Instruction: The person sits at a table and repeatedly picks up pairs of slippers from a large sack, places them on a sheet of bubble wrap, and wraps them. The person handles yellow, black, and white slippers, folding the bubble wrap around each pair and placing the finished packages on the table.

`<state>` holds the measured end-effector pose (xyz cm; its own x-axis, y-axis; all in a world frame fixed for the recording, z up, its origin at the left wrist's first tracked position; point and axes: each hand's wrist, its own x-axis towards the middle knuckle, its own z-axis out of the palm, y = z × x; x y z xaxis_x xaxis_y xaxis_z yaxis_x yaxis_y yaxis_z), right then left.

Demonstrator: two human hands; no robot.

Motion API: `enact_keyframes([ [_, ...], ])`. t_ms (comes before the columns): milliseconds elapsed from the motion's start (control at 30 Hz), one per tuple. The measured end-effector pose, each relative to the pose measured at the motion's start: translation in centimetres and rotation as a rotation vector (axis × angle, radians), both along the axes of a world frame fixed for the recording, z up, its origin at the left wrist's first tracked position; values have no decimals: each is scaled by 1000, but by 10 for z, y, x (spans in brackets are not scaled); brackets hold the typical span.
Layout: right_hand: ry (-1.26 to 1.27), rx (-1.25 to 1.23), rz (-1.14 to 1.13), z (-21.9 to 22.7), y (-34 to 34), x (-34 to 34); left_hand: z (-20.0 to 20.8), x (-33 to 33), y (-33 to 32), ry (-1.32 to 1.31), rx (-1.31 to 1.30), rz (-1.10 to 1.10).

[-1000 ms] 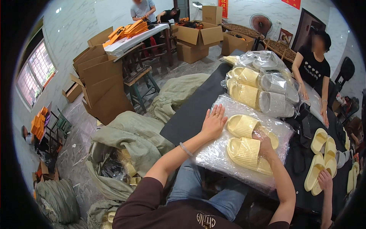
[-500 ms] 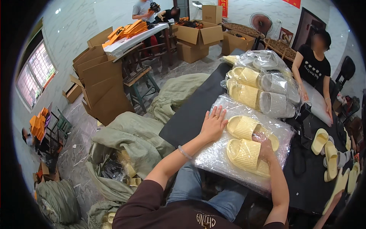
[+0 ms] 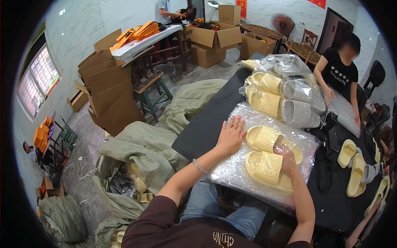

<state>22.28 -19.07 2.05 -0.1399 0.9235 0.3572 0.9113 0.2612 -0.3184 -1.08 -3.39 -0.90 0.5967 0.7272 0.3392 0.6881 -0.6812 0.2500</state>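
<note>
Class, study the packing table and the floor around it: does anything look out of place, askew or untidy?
On the table, little. Both hands rest on a clear bag holding two yellow slippers, lying neatly side by side. The floor is messier: rumpled green sacks lie heaped beside the table, with flattened cardboard boxes leaning unevenly.

both hands (image 3: pixel 231 136) press bagged yellow slippers (image 3: pixel 264 153) (clear plastic).

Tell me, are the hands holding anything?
Nothing is lifted. The left hand presses flat on the clear plastic bag; the right hand rests on the pale yellow ribbed slippers.
</note>
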Motion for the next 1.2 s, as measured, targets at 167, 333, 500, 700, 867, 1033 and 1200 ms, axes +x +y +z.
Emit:
enact_keyframes([
  [167, -57, -17, -1, 1, 0, -1, 2, 0, 0, 5, -16, -2],
  [333, 88, -92, -48, 10, 0, -10, 0, -2, 0, 3, -3, -2],
  [500, 5, 14, 24, 2, 2, -2, 0, 0, 0, 5, 7, -1],
  [700, -19, -10, -13, 2, 2, -4, 0, -1, 0, 7, -1, 0],
  [867, -39, 29, 23, -4, 3, 0, -1, 0, 0, 1, 4, 0],
  [1033, -65, -3, 3, -2, 3, -1, -1, -1, 0, -7, 0, -1],
  [1200, -126, 22, 16, -6, 5, 2, -1, -2, 0, -18, 5, -5],
])
